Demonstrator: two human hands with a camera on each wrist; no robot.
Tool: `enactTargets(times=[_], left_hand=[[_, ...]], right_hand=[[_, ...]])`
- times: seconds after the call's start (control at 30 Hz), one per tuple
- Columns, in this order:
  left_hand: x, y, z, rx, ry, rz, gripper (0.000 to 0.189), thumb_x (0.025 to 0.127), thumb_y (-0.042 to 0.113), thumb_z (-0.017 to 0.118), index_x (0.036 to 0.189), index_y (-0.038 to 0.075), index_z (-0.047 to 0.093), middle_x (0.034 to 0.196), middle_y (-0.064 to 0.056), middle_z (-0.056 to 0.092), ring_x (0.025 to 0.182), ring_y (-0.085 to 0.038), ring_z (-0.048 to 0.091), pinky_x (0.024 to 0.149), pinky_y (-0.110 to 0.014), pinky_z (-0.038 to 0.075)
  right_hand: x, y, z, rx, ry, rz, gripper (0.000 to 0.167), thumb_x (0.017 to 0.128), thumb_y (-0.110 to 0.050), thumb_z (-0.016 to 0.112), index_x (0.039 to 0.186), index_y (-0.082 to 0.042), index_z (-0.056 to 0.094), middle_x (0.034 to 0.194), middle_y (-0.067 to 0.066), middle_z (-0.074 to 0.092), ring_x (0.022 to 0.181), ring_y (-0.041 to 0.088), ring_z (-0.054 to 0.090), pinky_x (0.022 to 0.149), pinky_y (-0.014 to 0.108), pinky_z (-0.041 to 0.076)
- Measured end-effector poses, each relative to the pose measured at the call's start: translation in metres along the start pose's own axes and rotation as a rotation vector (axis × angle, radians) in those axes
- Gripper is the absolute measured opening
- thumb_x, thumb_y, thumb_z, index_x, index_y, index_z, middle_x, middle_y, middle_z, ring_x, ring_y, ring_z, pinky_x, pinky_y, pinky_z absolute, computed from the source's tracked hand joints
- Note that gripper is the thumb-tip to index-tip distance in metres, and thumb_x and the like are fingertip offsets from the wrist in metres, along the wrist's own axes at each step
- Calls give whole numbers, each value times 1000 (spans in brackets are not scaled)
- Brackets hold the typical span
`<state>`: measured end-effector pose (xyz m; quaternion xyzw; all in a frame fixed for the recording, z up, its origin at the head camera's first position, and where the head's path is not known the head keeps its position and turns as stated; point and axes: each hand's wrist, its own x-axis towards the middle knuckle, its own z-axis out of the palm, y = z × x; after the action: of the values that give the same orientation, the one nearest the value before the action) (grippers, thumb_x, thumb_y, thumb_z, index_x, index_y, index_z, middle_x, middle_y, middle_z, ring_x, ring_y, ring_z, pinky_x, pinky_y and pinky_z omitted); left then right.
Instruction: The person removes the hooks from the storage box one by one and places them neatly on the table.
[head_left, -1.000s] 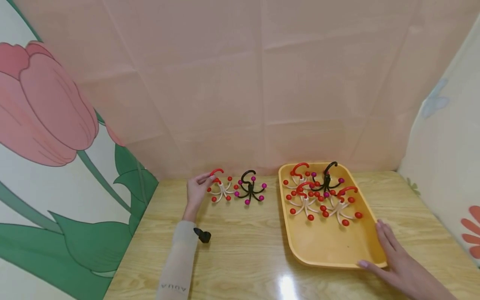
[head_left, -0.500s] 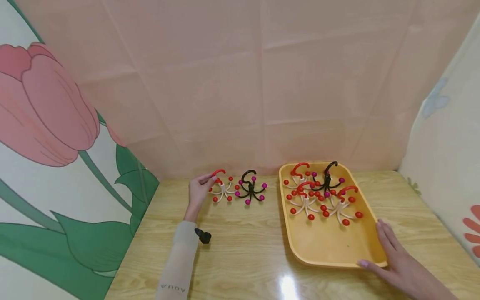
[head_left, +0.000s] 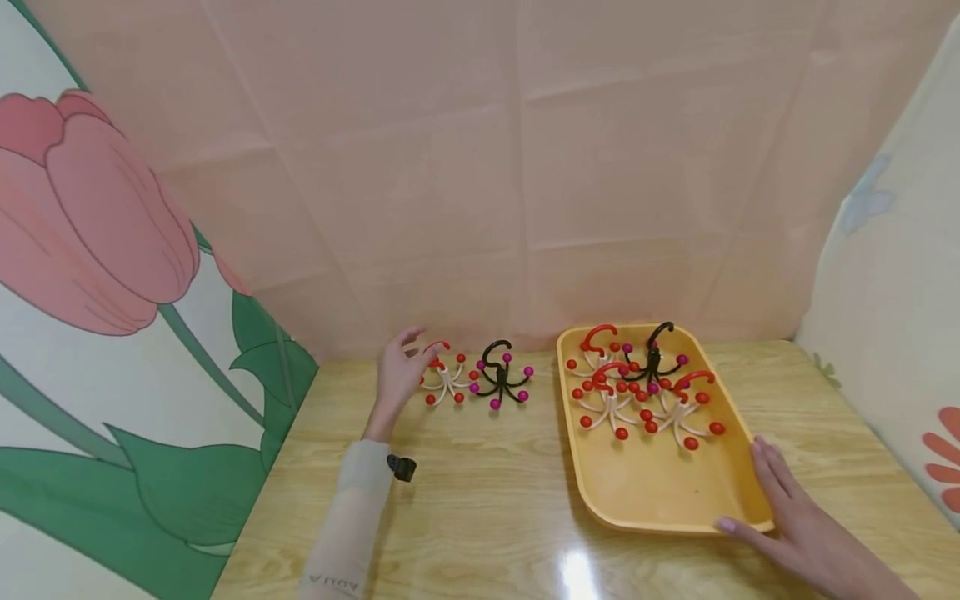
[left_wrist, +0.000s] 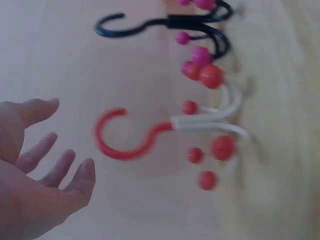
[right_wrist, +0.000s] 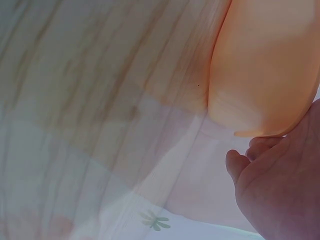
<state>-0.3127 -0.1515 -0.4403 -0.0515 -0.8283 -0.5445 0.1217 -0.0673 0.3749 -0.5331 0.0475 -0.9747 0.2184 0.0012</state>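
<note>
A white multi-arm hook hanger [head_left: 446, 379] with a red hook and red ball tips stands on the wooden table against the back wall. My left hand [head_left: 400, 377] is just left of its hook, fingers loosely bent and spread; in the left wrist view a gap separates the fingers from the red hook [left_wrist: 100, 137]. Close to its right stands a black hook hanger [head_left: 501, 379] with magenta ball tips. At the front right corner of the yellow tray [head_left: 652, 492], my right hand [head_left: 802, 529] rests with fingers along the outer side and thumb at the front rim.
Inside the tray sit 3 white hangers with red hooks [head_left: 611, 406] and a black hanger [head_left: 654, 362], crowded toward the back. A pink cloth wall [head_left: 480, 208] closes off the rear. Flower-printed panels [head_left: 112, 208] flank both sides of the table [head_left: 480, 492].
The left hand has let go of the red hook, its fingers spreading and drawing slightly back and to the left. The white hanger stays standing. The right hand and tray look unchanged.
</note>
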Motion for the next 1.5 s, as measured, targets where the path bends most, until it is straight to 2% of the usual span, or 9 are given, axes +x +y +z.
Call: enactTargets(times=[0.1,0.17,0.27,0.5,0.73,1.0,1.07,1.13,1.5], left_hand=[[1,18,3,56,-17,99,47,92,24,83,135,10,69,141,-19,63,124,-44,65,104,-57,57],[0,30,6,76,-38,169,44,92,21,83,133,9,70,138,-19,63,121,-43,66,103,-56,57],[-4,48,13,99,-95,240,41,93,17,82,132,10,71,136,-18,63,116,-41,68,97,-53,61],[-16,86,37,101,-253,319,38,93,15,81,130,11,72,133,-15,65,117,-38,68,98,-49,61],[-16,112,67,-11,-421,296,39,94,21,81,131,10,71,128,-15,70,115,-33,71,97,-44,62],[-14,120,107,15,-641,225,46,97,34,78,136,11,69,131,-9,72,118,-24,69,98,-28,59],[-14,119,116,66,-676,218,51,97,38,77,139,12,67,136,-8,71,121,-24,69,100,-29,58],[-14,118,124,120,-705,218,54,98,40,76,142,12,65,141,-7,69,125,-26,68,102,-31,58],[-21,116,166,335,-757,254,56,97,44,75,142,12,65,142,-6,69,129,-22,67,106,-31,56]], right_hand=[[-1,1,2,14,27,-17,118,98,-48,73,167,-10,-15,175,19,-21,161,49,-12,118,79,11],[-2,1,3,13,51,-35,118,97,-46,74,167,-10,-14,175,18,-19,162,40,-17,128,47,-11],[-4,1,5,1,80,-54,117,97,-44,75,168,-10,-12,176,17,-18,163,30,-20,100,8,-18],[-5,-2,4,13,66,-43,116,98,-45,73,168,-10,-13,176,16,-19,163,33,-18,117,25,-17],[-6,-1,5,-13,98,-72,117,95,-42,77,168,-7,-9,176,19,-16,164,33,-16,94,1,-17],[-5,-3,3,4,80,-48,116,96,-43,75,168,-9,-10,176,17,-18,163,44,-10,122,27,-14],[-4,-4,1,13,64,-40,117,96,-44,75,168,-8,-10,176,18,-19,161,50,-6,130,56,2],[-3,-5,0,10,49,-33,117,96,-45,75,168,-7,-10,175,19,-20,158,58,0,111,81,26],[-3,-3,-1,10,34,-24,119,96,-46,75,167,-6,-11,174,19,-22,158,57,-4,98,86,32]])
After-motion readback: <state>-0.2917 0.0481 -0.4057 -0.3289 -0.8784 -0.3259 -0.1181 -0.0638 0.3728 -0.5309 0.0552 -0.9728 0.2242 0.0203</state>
